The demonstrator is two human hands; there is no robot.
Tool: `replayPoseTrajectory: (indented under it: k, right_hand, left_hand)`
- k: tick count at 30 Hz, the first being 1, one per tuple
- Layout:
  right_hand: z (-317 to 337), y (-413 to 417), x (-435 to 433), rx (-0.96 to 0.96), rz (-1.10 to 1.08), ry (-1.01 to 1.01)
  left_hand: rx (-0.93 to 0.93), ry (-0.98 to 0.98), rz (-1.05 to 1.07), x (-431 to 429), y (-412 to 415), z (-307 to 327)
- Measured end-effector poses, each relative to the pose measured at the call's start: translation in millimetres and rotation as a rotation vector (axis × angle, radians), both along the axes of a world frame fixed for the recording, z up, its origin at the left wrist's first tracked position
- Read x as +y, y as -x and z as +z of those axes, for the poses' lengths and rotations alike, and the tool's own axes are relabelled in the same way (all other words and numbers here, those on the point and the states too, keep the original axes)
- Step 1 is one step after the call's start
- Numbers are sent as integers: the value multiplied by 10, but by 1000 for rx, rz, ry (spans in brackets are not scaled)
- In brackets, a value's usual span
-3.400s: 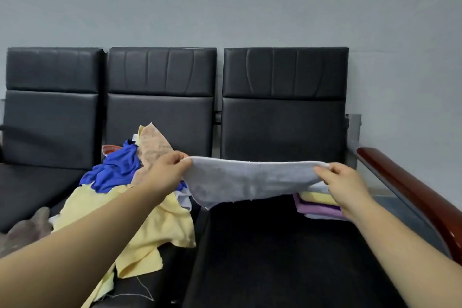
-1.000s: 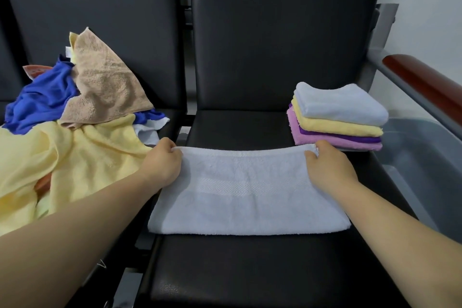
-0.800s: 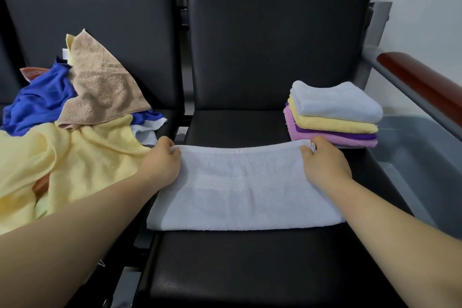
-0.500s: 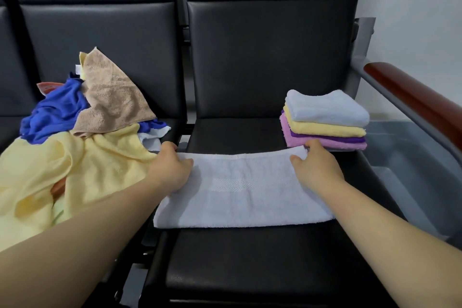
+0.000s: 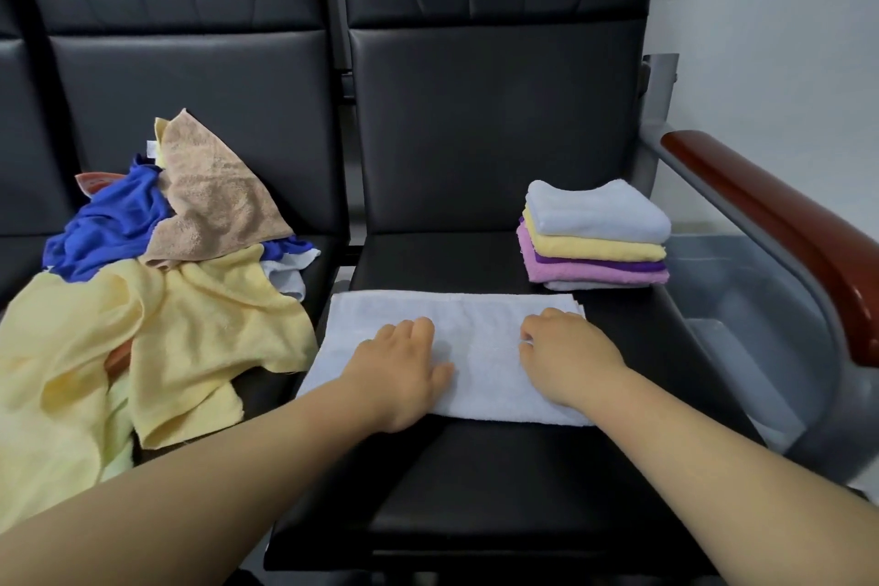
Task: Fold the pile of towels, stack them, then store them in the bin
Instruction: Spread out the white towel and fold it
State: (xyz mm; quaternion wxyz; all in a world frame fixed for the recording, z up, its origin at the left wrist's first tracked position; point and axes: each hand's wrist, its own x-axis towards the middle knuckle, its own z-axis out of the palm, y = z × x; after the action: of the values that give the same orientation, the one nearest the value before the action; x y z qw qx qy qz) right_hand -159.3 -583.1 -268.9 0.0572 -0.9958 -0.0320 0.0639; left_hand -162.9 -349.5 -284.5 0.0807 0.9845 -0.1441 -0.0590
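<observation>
Left hand [image 5: 399, 366] flat on white towel [image 5: 475, 314], grip released; right hand [image 5: 566, 357] fingertips hidden, possibly curled, grip unclear.

A black padded bench [image 5: 475, 504] carries on its right seat [image 5: 504, 457] a white towel [image 5: 475, 347] folded flat across the front half and a stack of folded towels [image 5: 594, 233] at the back right corner, while a loose pile of towels [image 5: 190, 300] sprawls over its left seat [image 5: 271, 390]
</observation>
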Motion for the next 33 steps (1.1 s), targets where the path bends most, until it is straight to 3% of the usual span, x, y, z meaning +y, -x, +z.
replayPoseTrajectory:
  k: [5,10,14,19,22,24,26,29,33]
  right_hand:
    - [82,225,162,59,-26,64]
    - [34,427,296,66,77,-98]
    - [69,432,252,83,73,-213]
    - [63,395,198,98,62,-256]
    - [86,380,152,142,60,-302]
    - [119,394,121,171,66,-347]
    - [135,406,87,202,74,-408]
    - [146,433,50,272,84,-485]
    - [206,522,37,307,108,-507]
  left_hand:
    - [11,-120,-65,-64,-248,-62]
    - [57,-144,40,-21,-341,-56]
    - [-18,34,167,50,-192,-18]
    - [264,489,166,123,125,86]
    - [564,844,123,126,371,184]
    - [701,903,16,152,494,203]
    - [666,806,-77,183,542,199]
    - [429,726,-41,149,561,249]
    - [243,811,101,101,508,306]
